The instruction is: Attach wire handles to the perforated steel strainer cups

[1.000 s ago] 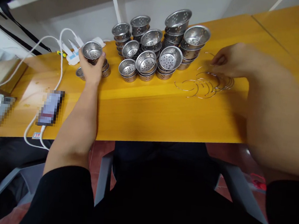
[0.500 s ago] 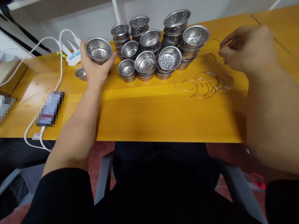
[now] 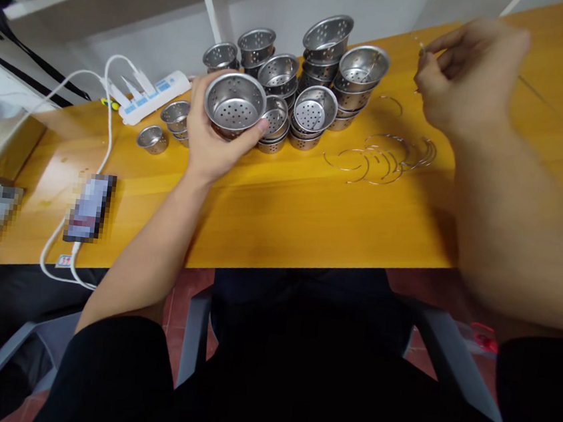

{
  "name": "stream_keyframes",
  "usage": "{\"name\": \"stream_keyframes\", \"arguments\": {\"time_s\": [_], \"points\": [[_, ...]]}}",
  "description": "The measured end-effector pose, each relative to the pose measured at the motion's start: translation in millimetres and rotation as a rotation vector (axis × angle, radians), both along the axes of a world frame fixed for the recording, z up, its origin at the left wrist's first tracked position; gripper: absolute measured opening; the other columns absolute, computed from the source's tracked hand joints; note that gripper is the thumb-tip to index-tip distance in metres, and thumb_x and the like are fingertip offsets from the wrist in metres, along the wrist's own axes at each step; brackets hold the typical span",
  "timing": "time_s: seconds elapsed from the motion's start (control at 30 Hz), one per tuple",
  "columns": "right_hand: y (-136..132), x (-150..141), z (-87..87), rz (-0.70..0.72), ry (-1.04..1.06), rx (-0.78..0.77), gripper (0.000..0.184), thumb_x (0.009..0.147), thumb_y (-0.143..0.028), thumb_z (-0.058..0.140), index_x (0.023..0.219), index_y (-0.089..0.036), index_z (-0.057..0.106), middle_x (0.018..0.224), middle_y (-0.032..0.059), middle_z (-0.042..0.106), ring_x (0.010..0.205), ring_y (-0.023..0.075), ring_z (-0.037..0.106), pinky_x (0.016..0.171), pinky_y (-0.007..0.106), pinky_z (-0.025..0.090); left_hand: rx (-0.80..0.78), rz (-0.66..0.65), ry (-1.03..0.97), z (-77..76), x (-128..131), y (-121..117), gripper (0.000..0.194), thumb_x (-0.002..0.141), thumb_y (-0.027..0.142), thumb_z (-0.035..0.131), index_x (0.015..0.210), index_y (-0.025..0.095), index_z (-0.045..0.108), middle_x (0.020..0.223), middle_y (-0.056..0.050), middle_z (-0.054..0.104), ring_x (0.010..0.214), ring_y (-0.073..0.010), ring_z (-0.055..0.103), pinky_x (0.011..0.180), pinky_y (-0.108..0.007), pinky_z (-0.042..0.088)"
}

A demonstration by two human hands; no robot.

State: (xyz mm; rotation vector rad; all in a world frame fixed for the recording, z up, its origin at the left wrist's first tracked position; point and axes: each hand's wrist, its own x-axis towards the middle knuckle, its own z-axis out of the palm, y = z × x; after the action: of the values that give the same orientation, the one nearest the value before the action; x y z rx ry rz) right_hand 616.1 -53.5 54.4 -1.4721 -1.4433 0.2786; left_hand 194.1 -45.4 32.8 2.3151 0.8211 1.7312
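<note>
My left hand (image 3: 212, 133) is wrapped round a perforated metal strainer basket (image 3: 235, 102), raised above the table with its open top facing me. Behind and right of it stand stacks of similar strainer baskets (image 3: 315, 110), some partly hidden by the hand. At the upper right, my right hand (image 3: 464, 76) is pinched on a thin wire (image 3: 420, 44), of which only a short bit shows past the fingertips. Below that hand, several curved wires (image 3: 382, 158) lie loose on the table.
A small metal cup (image 3: 152, 139) and a short stack of baskets (image 3: 175, 116) sit left of my left hand. Behind them is a white power strip (image 3: 157, 97) with cables. A phone (image 3: 89, 207) lies at the left on the wooden table (image 3: 310, 224). Another person's leg shows lower left.
My left hand has moved right and nearer with the strainer basket, uncovering the short stack and power strip. My right hand has shifted slightly up, still pinching the wire.
</note>
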Motion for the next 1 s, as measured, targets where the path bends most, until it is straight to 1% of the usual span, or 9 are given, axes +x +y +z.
{"name": "stream_keyframes", "arguments": {"time_s": [0.1, 0.17, 0.27, 0.4, 0.5, 0.63, 0.73, 0.87, 1.0], "points": [[-11, -17, 8.7, 0.012, 0.049, 0.070, 0.027, 0.113, 0.004, 0.071, 0.097, -0.018, 0.072, 0.075, -0.0018, 0.057, 0.064, 0.0102, 0.052, 0.064, 0.030, 0.036, -0.043, -0.010, 0.026, -2.4, 6, -4, 0.101, 0.083, 0.101, 0.089, 0.155, 0.038, 0.055, 0.147, -0.009, 0.070, 0.139, -0.0370, 0.074, 0.127, -0.060, 0.062], [-22, -32, 15.7, 0.056, 0.060, 0.075, 0.031, 0.111, 0.006, 0.071, 0.094, -0.019, 0.072, 0.074, -0.0028, 0.055, 0.064, 0.0100, 0.048, 0.064, 0.032, 0.033, -0.069, -0.047, 0.035, -6.6, 10, -4, 0.103, 0.086, 0.101, 0.088, 0.157, 0.037, 0.052, 0.149, -0.010, 0.070, 0.140, -0.0371, 0.075, 0.128, -0.059, 0.062], [-41, -56, 26.1, 0.231, 0.084, 0.109, 0.026, 0.109, 0.002, 0.077, 0.099, -0.022, 0.080, 0.077, -0.0021, 0.058, 0.066, 0.0116, 0.048, 0.066, 0.033, 0.036, -0.101, -0.102, 0.062, -17.6, 18, -4, 0.106, 0.088, 0.100, 0.087, 0.163, 0.039, 0.046, 0.153, -0.010, 0.068, 0.145, -0.0374, 0.075, 0.132, -0.057, 0.061], [-65, -90, 38.4, 0.429, 0.060, 0.038, 0.021, 0.101, -0.009, 0.091, 0.097, -0.028, 0.084, 0.082, -0.0004, 0.069, 0.070, 0.0153, 0.058, 0.071, 0.034, 0.046, -0.133, -0.110, 0.094, -34.2, 30, -7, 0.109, 0.089, 0.100, 0.089, 0.165, 0.038, 0.041, 0.151, -0.010, 0.069, 0.139, -0.0349, 0.079, 0.129, -0.056, 0.063], [-74, -114, 43.0, 0.541, 0.032, -0.005, 0.019, 0.094, -0.016, 0.095, 0.093, -0.029, 0.082, 0.080, -0.0014, 0.068, 0.071, 0.0174, 0.057, 0.070, 0.036, 0.044, -0.175, -0.097, 0.120, -43.8, 37, -10, 0.116, 0.083, 0.100, 0.093, 0.165, 0.037, 0.039, 0.152, -0.011, 0.070, 0.142, -0.0362, 0.079, 0.128, -0.057, 0.064], [-75, -136, 39.4, 0.575, 0.022, 0.012, 0.020, 0.089, -0.031, 0.098, 0.086, -0.035, 0.079, 0.077, -0.0005, 0.068, 0.075, 0.0245, 0.056, 0.067, 0.040, 0.045, -0.178, -0.134, 0.139, -54.8, 41, -7, 0.125, 0.080, 0.100, 0.095, 0.170, 0.040, 0.033, 0.156, -0.011, 0.067, 0.144, -0.0370, 0.078, 0.127, -0.057, 0.065], [-74, -145, 32.5, 0.550, 0.040, 0.029, 0.020, 0.089, -0.034, 0.096, 0.082, -0.036, 0.076, 0.078, 0.0002, 0.069, 0.078, 0.0267, 0.056, 0.068, 0.044, 0.049, -0.151, -0.164, 0.115, -60.9, 41, -4, 0.125, 0.082, 0.101, 0.093, 0.172, 0.040, 0.031, 0.151, -0.010, 0.068, 0.142, -0.0365, 0.078, 0.127, -0.058, 0.063], [-71, -150, 22.2, 0.553, 0.089, 0.017, 0.019, 0.089, -0.044, 0.093, 0.084, -0.038, 0.076, 0.078, 0.0011, 0.068, 0.081, 0.0292, 0.059, 0.067, 0.046, 0.049, -0.172, -0.127, 0.127, -61.6, 42, -3, 0.124, 0.080, 0.102, 0.094, 0.170, 0.040, 0.035, 0.145, -0.008, 0.068, 0.136, -0.0355, 0.079, 0.127, -0.058, 0.062], [-66, -151, 13.5, 0.561, 0.146, -0.005, 0.026, 0.088, -0.058, 0.095, 0.093, -0.040, 0.077, 0.074, 0.0020, 0.065, 0.086, 0.0329, 0.065, 0.064, 0.046, 0.049, -0.194, -0.106, 0.113, -59.6, 43, -5, 0.121, 0.078, 0.103, 0.094, 0.165, 0.040, 0.039, 0.140, -0.006, 0.068, 0.132, -0.0346, 0.081, 0.125, -0.059, 0.064]]}}
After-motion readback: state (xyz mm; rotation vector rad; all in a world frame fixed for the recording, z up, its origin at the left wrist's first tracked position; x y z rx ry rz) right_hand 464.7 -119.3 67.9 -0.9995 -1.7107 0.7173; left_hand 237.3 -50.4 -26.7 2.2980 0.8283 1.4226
